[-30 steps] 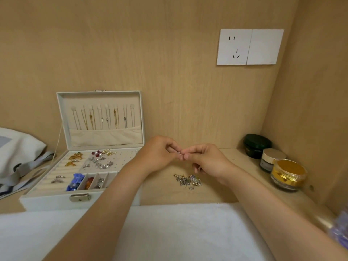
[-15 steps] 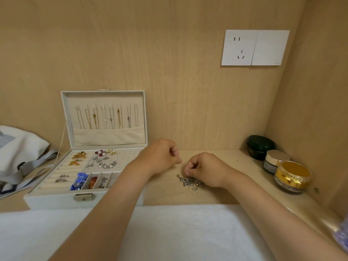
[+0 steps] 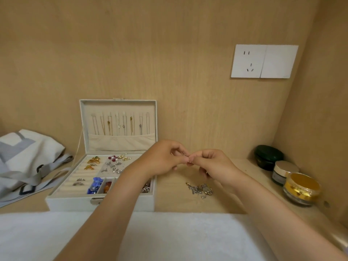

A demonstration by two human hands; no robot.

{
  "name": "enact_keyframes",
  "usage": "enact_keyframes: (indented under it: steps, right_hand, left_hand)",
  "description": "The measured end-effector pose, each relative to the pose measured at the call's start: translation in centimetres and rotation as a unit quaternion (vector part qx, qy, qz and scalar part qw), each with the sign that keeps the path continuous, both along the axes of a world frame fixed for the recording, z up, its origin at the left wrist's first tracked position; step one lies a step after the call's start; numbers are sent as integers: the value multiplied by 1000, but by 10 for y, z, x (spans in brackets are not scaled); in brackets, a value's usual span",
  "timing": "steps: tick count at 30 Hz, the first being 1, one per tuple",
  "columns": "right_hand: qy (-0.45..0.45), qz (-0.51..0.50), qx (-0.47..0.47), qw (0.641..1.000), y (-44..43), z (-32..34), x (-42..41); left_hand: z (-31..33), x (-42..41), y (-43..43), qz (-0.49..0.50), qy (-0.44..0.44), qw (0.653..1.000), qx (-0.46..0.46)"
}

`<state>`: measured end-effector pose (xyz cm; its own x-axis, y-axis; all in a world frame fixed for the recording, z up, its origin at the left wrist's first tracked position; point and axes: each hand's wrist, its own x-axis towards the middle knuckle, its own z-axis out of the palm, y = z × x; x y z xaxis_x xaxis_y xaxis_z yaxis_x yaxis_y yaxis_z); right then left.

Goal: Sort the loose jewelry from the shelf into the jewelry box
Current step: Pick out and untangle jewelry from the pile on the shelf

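One grey-and-white cloth bag (image 3: 28, 159) lies far left. Beside it, one open white jewelry box (image 3: 67, 201) sits on the wooden shelf (image 3: 169, 196). The left hand (image 3: 162, 159) and right hand (image 3: 212, 164) meet fingertip to fingertip, both pinching one tiny metal earring (image 3: 188, 162) above the shelf. One heap of loose silver-and-gold jewelry (image 3: 200, 189) lies below the right hand. Three round jars (image 3: 284, 171) stand far right.

Bare left grip (image 3: 163, 157) and right grip (image 3: 212, 163) (forearms (image 3: 105, 213) bare too)

Tiny indistinct piece (image 3: 188, 162) between left hand (image 3: 162, 159) and right hand (image 3: 213, 164); jewelry box (image 3: 66, 202) compartments partly behind the left forearm (image 3: 120, 194).
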<state>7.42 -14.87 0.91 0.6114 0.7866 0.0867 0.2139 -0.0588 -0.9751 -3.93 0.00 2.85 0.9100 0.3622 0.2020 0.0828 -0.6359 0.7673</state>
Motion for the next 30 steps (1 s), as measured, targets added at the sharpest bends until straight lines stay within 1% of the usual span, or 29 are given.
enact_keyframes:
  steps: [3, 7, 14, 18, 23, 25, 30]
  right_hand:
    - [11, 3, 14, 1000, 15, 11, -11]
    - [33, 39, 23, 998, 48, 20, -28]
    - [22, 85, 25, 996, 106, 34, -66]
    - [6, 94, 43, 995, 133, 40, -84]
    - [-41, 69, 68, 994, 156, 39, -90]
    - [-66, 78, 73, 992, 159, 38, -89]
    - [-100, 116, 72, 986, 160, 35, -83]
  left_hand:
    - [10, -17, 8, 16, -20, 999, -24]
    - [19, -46, 25, 59, -58, 996, -30]
    - [9, -90, 65, 144, -146, 978, -48]
    - [2, -107, 81, 176, -184, 963, -91]
    - [5, -113, 96, 201, -184, 949, -157]
    - [7, -113, 100, 207, -181, 944, -181]
    - [6, -115, 107, 213, -152, 944, -201]
